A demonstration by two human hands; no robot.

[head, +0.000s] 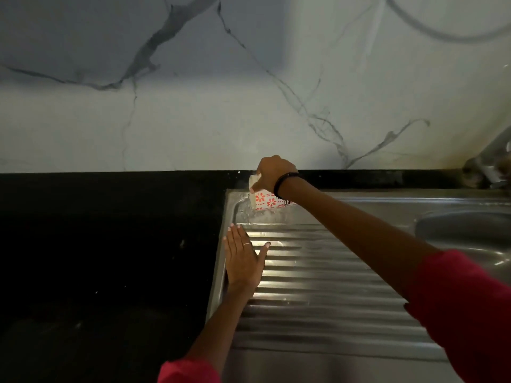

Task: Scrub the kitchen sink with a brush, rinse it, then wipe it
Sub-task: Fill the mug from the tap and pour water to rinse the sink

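**Cup tipped at far-left corner of drainboard, rinse step likely**

Marble-look white wall (249, 120) with grey veins fills the far half. Black stone countertop (105, 244) covers the left. The stainless steel kitchen sink unit sits right of it: ribbed steel drainboard (318, 286) in the middle, steel sink basin (464, 233) at the right edge, only partly in view. Chrome tap base (492, 167) at far right against the wall.

Right arm in a pink sleeve (464, 313) reaches diagonally from near right to far left across the drainboard. Right hand (275, 172), black band on the wrist, grips a white cup with red flower pattern (264, 201) from above, fingers curled round its rim end. Cup is tilted, its mouth pointing left and down at the drainboard's far-left corner; wet sheen there (246, 214) looks like water, though I can't tell if any is pouring.

Left hand (243, 258) lies flat on the drainboard's left edge, fingers straight and together, thumb spread right, holding nothing. Thin ring on one finger.

Key relation: cup sits far and slightly right of the left fingertips, near them but apart. Drainboard ribs run left to right, so water released at the far-left corner would probably travel right toward the basin. Left hand is nearer the wet patch and better placed to sweep it. No brush or wiping cloth visible.
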